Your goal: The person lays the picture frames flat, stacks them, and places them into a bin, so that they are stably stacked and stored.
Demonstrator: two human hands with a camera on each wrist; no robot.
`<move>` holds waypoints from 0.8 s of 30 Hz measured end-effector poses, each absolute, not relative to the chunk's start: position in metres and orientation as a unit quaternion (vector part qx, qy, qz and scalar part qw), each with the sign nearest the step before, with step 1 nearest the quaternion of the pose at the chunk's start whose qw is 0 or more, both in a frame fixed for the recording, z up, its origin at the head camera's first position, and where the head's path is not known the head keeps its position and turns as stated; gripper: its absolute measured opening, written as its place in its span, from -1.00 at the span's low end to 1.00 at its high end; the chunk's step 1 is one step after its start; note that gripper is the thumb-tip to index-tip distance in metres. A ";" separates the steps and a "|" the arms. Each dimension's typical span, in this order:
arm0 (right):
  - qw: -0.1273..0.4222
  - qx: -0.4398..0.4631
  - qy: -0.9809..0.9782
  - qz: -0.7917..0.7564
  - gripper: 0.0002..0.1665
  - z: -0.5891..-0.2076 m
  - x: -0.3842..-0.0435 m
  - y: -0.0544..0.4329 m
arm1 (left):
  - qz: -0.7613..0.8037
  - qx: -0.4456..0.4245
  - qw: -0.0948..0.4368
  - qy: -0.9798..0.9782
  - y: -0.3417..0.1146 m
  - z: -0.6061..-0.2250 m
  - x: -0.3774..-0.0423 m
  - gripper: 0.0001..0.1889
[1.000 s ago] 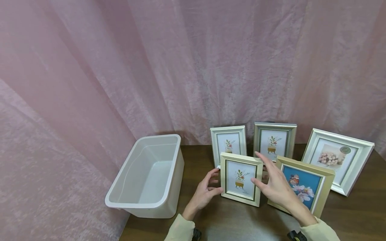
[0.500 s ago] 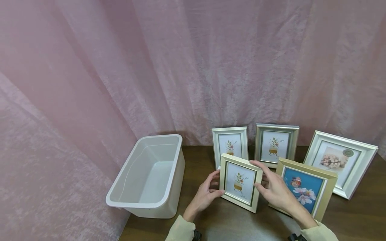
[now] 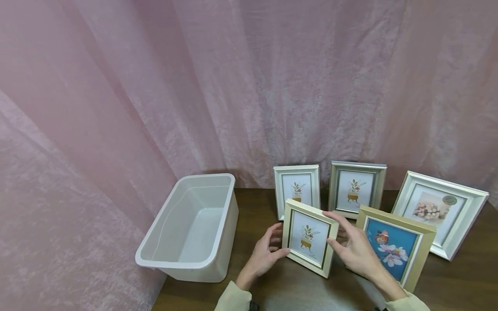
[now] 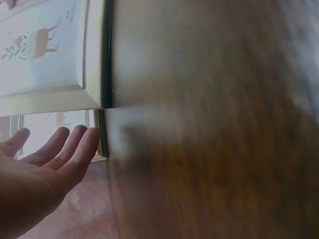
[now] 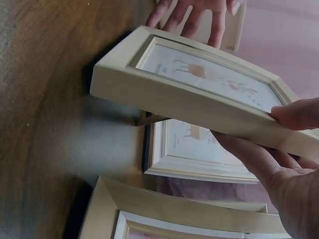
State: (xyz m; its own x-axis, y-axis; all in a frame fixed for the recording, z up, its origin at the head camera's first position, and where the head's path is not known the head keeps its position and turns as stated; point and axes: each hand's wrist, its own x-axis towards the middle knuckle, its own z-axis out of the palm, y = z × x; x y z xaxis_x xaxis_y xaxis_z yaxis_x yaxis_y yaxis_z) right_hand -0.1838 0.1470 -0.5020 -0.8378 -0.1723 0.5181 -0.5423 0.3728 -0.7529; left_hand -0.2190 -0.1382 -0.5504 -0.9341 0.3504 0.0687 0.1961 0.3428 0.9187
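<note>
A cream picture frame (image 3: 310, 236) with a potted-plant print stands on the brown table, turned at an angle. My right hand (image 3: 357, 250) pinches its right edge, thumb at the front and fingers behind, as the right wrist view shows on the frame's side (image 5: 159, 97). Beside the left edge is my left hand (image 3: 264, 255), its thumb tip close to the lower left of the frame. Its fingers are spread and loosely extended in the left wrist view, with nothing gripped. Whether that thumb touches the frame, I cannot tell.
A white plastic bin (image 3: 177, 264) stands at the left. Behind are a small white frame (image 3: 277, 190) and a silver-gold frame (image 3: 332, 185). A gold frame with a blue picture (image 3: 389, 255) and a larger white frame (image 3: 467, 216) stand right. Pink curtain (image 3: 249, 86) hangs behind.
My right hand has closed onto the cream frame's right edge and swung that side towards me. The left hand stays by the left edge. The view has shifted slightly.
</note>
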 end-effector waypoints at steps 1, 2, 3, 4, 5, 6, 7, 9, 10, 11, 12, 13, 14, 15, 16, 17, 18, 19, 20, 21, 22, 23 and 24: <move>0.181 0.220 -0.807 0.517 0.00 -0.503 -0.183 0.146 | 0.550 0.162 0.065 0.817 -0.138 -0.550 -0.218 -0.21; 0.181 0.218 -0.806 0.519 0.00 -0.503 -0.183 0.146 | 0.551 0.157 0.059 0.817 -0.139 -0.551 -0.218 -0.21; 0.180 0.217 -0.805 0.522 -0.01 -0.503 -0.182 0.145 | 0.552 0.152 0.055 0.818 -0.139 -0.551 -0.218 -0.21; 0.181 0.216 -0.803 0.525 -0.01 -0.504 -0.181 0.145 | 0.554 0.149 0.053 0.818 -0.139 -0.551 -0.218 -0.22; 0.181 0.212 -0.802 0.527 -0.01 -0.504 -0.181 0.145 | 0.556 0.145 0.051 0.817 -0.138 -0.551 -0.218 -0.22; 0.181 0.209 -0.802 0.530 -0.01 -0.504 -0.180 0.145 | 0.559 0.143 0.050 0.815 -0.138 -0.551 -0.217 -0.23; 0.182 0.206 -0.801 0.532 -0.02 -0.503 -0.179 0.145 | 0.560 0.141 0.048 0.815 -0.138 -0.551 -0.217 -0.23; 0.181 0.197 -0.800 0.537 -0.03 -0.502 -0.177 0.145 | 0.559 0.137 0.044 0.817 -0.137 -0.552 -0.217 -0.24; 0.182 0.192 -0.799 0.540 -0.03 -0.501 -0.176 0.145 | 0.556 0.134 0.041 0.819 -0.136 -0.552 -0.217 -0.24; 0.181 0.185 -0.799 0.542 -0.04 -0.500 -0.174 0.145 | 0.554 0.131 0.038 0.821 -0.136 -0.552 -0.217 -0.25; 0.181 0.179 -0.799 0.545 -0.05 -0.499 -0.173 0.144 | 0.553 0.128 0.035 0.823 -0.136 -0.552 -0.216 -0.25; 0.180 0.172 -0.798 0.548 -0.05 -0.498 -0.171 0.144 | 0.554 0.123 0.032 0.823 -0.135 -0.552 -0.216 -0.26; 0.180 0.165 -0.798 0.550 -0.05 -0.497 -0.169 0.144 | 0.558 0.119 0.031 0.820 -0.135 -0.552 -0.216 -0.27; 0.178 0.159 -0.798 0.553 -0.06 -0.495 -0.168 0.143 | 0.565 0.115 0.030 0.817 -0.135 -0.552 -0.215 -0.29; 0.178 0.154 -0.798 0.555 -0.06 -0.494 -0.166 0.143 | 0.573 0.113 0.028 0.811 -0.134 -0.552 -0.215 -0.30; 0.176 0.150 -0.797 0.559 -0.06 -0.492 -0.165 0.142 | 0.582 0.109 0.028 0.805 -0.134 -0.552 -0.215 -0.30; 0.174 0.145 -0.795 0.563 -0.06 -0.490 -0.163 0.141 | 0.591 0.107 0.027 0.799 -0.134 -0.551 -0.214 -0.31; 0.173 0.142 -0.793 0.567 -0.06 -0.489 -0.162 0.141 | 0.599 0.104 0.026 0.793 -0.134 -0.551 -0.214 -0.32; 0.172 0.138 -0.791 0.570 -0.06 -0.487 -0.160 0.140 | 0.607 0.103 0.025 0.787 -0.134 -0.550 -0.214 -0.33; 0.172 0.134 -0.789 0.574 -0.05 -0.486 -0.158 0.139 | 0.613 0.101 0.024 0.784 -0.134 -0.550 -0.214 -0.34; 0.173 0.132 -0.786 0.579 -0.05 -0.485 -0.157 0.139 | 0.618 0.100 0.023 0.780 -0.133 -0.549 -0.214 -0.35; 0.174 0.129 -0.782 0.584 -0.05 -0.483 -0.155 0.138 | 0.622 0.097 0.023 0.777 -0.133 -0.549 -0.214 -0.36; 0.176 0.127 -0.777 0.591 -0.04 -0.482 -0.153 0.137 | 0.628 0.096 0.024 0.772 -0.133 -0.548 -0.214 -0.37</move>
